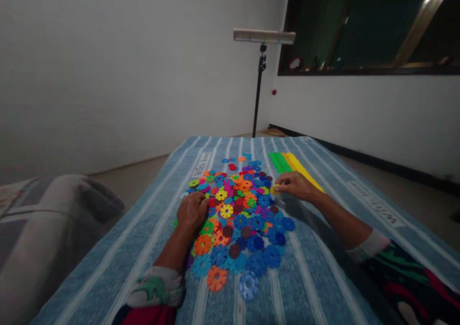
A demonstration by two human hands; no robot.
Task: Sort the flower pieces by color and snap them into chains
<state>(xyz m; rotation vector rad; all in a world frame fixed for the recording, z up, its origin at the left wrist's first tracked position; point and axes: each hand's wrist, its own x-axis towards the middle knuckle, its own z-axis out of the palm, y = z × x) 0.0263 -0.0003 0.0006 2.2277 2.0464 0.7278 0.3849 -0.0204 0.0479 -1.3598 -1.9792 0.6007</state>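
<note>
A heap of small plastic interlocking discs in several colours lies spread on a blue striped cloth. My left hand rests on the left edge of the heap, fingers curled over some discs; what they hold, if anything, is hidden. My right hand is at the heap's right edge, fingers pinched on a small yellow disc. Just beyond that hand lie flat green and yellow strips.
The cloth covers a raised surface that drops off at left and right. A grey cushion or bundle lies at the left. A light on a black stand rises behind the far edge, near a dark window.
</note>
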